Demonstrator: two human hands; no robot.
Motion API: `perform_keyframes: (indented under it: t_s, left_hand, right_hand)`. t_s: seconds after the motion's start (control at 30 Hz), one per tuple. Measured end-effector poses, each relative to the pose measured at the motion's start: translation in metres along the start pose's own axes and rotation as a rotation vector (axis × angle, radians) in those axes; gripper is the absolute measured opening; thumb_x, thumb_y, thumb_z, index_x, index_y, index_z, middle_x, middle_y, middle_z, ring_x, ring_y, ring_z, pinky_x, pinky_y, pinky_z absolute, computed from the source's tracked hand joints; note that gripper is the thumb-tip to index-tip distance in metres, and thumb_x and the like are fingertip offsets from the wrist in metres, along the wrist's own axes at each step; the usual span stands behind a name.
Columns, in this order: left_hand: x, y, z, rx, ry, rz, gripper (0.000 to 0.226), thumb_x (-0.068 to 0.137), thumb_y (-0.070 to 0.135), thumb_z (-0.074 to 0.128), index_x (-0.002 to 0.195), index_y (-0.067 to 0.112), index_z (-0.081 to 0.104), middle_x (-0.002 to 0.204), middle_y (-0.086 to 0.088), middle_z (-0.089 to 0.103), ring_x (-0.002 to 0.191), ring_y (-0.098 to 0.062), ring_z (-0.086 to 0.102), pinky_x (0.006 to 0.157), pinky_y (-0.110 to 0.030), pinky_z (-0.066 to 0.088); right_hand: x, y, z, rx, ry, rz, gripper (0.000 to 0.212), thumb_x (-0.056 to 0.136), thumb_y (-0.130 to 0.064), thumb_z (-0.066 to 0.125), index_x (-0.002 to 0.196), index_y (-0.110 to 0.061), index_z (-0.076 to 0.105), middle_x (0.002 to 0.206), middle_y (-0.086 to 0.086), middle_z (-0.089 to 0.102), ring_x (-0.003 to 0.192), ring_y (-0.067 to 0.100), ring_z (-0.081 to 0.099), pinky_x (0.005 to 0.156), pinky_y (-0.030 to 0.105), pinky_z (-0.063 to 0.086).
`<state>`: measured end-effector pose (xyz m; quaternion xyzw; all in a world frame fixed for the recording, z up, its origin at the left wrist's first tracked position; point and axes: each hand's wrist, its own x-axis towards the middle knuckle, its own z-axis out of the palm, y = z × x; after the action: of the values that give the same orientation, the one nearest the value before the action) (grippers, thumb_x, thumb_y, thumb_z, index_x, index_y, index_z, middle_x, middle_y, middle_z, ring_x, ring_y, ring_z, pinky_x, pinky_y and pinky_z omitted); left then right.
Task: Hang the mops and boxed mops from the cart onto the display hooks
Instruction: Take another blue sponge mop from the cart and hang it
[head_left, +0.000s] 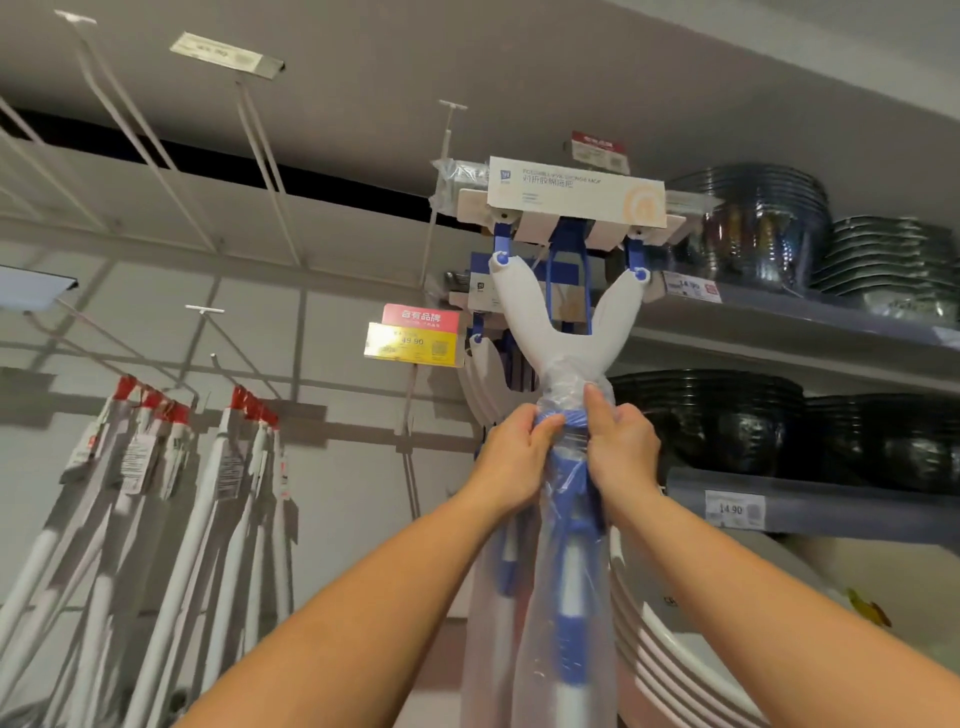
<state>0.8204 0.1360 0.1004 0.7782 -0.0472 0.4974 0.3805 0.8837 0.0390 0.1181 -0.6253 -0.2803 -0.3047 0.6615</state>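
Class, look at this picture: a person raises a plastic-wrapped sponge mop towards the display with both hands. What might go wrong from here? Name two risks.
1. The left hand and the right hand grip the mop through its loose plastic wrap. The wrap may slide, and the mop could slip down.
2. The mop's wide head appears close to the stacked bowls on the shelf. A sideways swing might knock them.

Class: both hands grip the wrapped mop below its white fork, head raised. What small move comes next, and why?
Probably nudge the mop up and back until it hangs: left hand and right hand both grip its wrapped neck, its head is above the hung mop behind, and no catch shows.
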Motion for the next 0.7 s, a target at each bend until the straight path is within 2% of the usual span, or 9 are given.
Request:
perform_keyframes:
  t_s: [0.13, 0.23, 0.3, 0.4, 0.47, 0.6, 0.7]
  left_hand:
    - [0.012, -0.001, 0.004, 0.005, 0.008, 0.006, 0.035, 0.092, 0.049, 0.047, 0.075, 0.018, 0.048, 0.069, -0.002, 0.054, 0.075, -0.033, 0.056, 0.076, -0.058, 0.050]
    - [0.020, -0.002, 0.004, 0.006, -0.009, -0.003, 0.040, 0.092, 0.051, 0.045, 0.086, 0.012, 0.053, 0.081, -0.009, 0.061, 0.084, -0.036, 0.061, 0.078, -0.060, 0.051]
    - [0.024, -0.003, 0.006, 0.007, -0.031, -0.011, 0.037, 0.091, 0.052, 0.045, 0.088, 0.015, 0.054, 0.087, -0.010, 0.063, 0.089, -0.036, 0.062, 0.078, -0.060, 0.052]
    - [0.028, -0.003, 0.010, 0.018, -0.045, -0.011, 0.030, 0.094, 0.048, 0.045, 0.083, 0.021, 0.052, 0.080, -0.005, 0.060, 0.087, -0.037, 0.061, 0.076, -0.061, 0.052]
    - [0.029, -0.005, 0.015, 0.006, -0.056, -0.006, 0.030, 0.094, 0.048, 0.045, 0.085, 0.021, 0.052, 0.081, -0.005, 0.060, 0.088, -0.037, 0.061, 0.077, -0.062, 0.051]
    - [0.023, -0.019, 0.027, -0.025, -0.064, -0.038, 0.030, 0.091, 0.051, 0.044, 0.084, 0.023, 0.051, 0.087, -0.007, 0.060, 0.092, -0.036, 0.061, 0.079, -0.061, 0.051]
    - [0.019, -0.027, 0.034, -0.044, -0.047, -0.068, 0.025, 0.097, 0.043, 0.046, 0.081, 0.025, 0.051, 0.083, -0.012, 0.059, 0.086, -0.030, 0.061, 0.080, -0.060, 0.051]
  right_hand:
    - [0.012, 0.003, 0.005, 0.030, 0.007, 0.010, 0.052, 0.093, -0.051, 0.049, 0.089, 0.000, 0.061, 0.090, 0.015, 0.064, 0.085, 0.032, 0.060, 0.077, 0.040, 0.048]
    - [0.019, 0.003, 0.009, 0.051, 0.008, 0.029, 0.053, 0.092, -0.052, 0.049, 0.087, -0.001, 0.060, 0.089, 0.016, 0.064, 0.085, 0.033, 0.061, 0.081, 0.046, 0.050]
    - [0.023, 0.005, 0.010, 0.050, 0.006, 0.043, 0.053, 0.093, -0.052, 0.048, 0.088, -0.001, 0.060, 0.090, 0.017, 0.064, 0.085, 0.034, 0.061, 0.080, 0.045, 0.049]
    - [0.030, 0.011, 0.011, 0.031, 0.011, 0.040, 0.054, 0.093, -0.052, 0.046, 0.088, 0.000, 0.060, 0.091, 0.018, 0.064, 0.086, 0.035, 0.060, 0.080, 0.044, 0.048]
    - [0.032, 0.016, 0.012, 0.023, 0.015, 0.042, 0.054, 0.093, -0.053, 0.046, 0.086, -0.002, 0.060, 0.089, 0.017, 0.063, 0.085, 0.034, 0.061, 0.081, 0.047, 0.050]
    - [0.031, 0.032, 0.009, -0.005, 0.007, 0.047, 0.051, 0.094, -0.050, 0.045, 0.085, -0.001, 0.059, 0.088, 0.017, 0.062, 0.082, 0.032, 0.059, 0.074, 0.039, 0.047]
    - [0.029, 0.039, 0.008, -0.063, -0.013, 0.039, 0.051, 0.095, -0.048, 0.045, 0.088, 0.000, 0.060, 0.090, 0.018, 0.062, 0.084, 0.033, 0.057, 0.069, 0.033, 0.039]
